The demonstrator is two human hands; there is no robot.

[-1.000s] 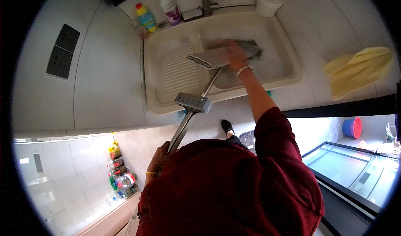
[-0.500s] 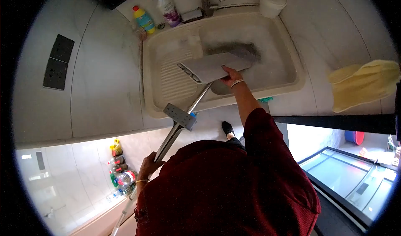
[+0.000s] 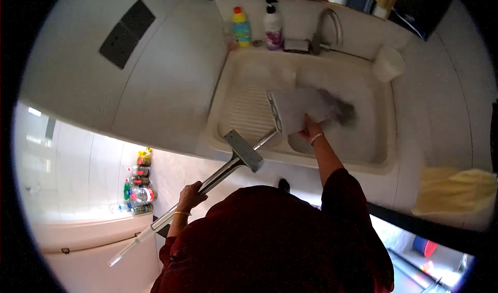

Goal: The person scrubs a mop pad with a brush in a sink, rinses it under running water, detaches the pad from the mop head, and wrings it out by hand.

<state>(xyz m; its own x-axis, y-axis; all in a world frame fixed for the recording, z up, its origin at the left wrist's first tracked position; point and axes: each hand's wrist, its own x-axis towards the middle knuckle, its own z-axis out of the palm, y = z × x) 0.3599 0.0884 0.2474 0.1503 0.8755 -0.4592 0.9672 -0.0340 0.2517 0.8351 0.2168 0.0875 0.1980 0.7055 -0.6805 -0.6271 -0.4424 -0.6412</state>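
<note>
My left hand [image 3: 192, 197] is closed around the metal pole [image 3: 220, 174] of a flat mop, below a grey perforated scraper block [image 3: 244, 151] on it. The pole slants up from lower left to the sink [image 3: 391, 111]. Over the basin, my right hand [image 3: 311, 129] grips the near edge of the pale grey mop head [image 3: 296, 107], fingers partly hidden. Clip-like fittings show along the head's left edge. Its right end looks dark and is blurred by motion.
Behind the sink stand a yellow-and-blue bottle [image 3: 241, 29], a pump bottle [image 3: 273, 25] and a faucet [image 3: 327, 31]. A white tub [image 3: 388, 64] sits at the back right corner. A yellow cloth [image 3: 454, 191] lies on the right counter. Several bottles [image 3: 141, 184] line the floor at left.
My view has shifted, so the sink appears further right. The mop has turned, with its lower pole end now showing at lower left. Both hands keep their hold.
</note>
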